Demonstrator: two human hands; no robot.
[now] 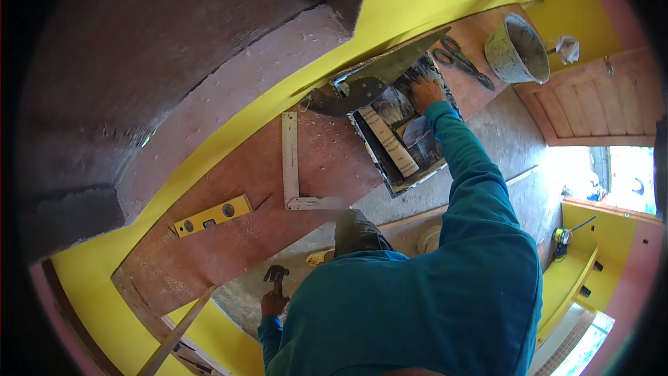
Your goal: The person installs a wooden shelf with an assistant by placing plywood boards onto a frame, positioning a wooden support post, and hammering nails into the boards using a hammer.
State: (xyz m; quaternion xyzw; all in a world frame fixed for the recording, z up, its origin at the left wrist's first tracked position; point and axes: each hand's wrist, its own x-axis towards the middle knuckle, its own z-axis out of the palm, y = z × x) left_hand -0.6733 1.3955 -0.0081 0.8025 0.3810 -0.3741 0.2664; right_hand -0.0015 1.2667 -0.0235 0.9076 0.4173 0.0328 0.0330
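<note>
My left hand (274,303) is closed around the handle of a claw hammer (276,273), its head pointing up, below the board's front edge. My right hand (426,92) reaches into a dark, paint-stained toolbox (395,182); its fingers are partly spread and rest among the contents. I cannot make out whether it grips anything. A handsaw (400,59) lies across the back of the box, its dark handle at the left. A long printed carton (390,141) lies inside the box, left of my right hand.
The reddish board (209,257) bears a yellow spirit level (213,216), a metal square (291,160) and large scissors (463,63). A stained bucket (506,56) stands at the right end. Yellow walls and a wooden panel (591,101) surround the area.
</note>
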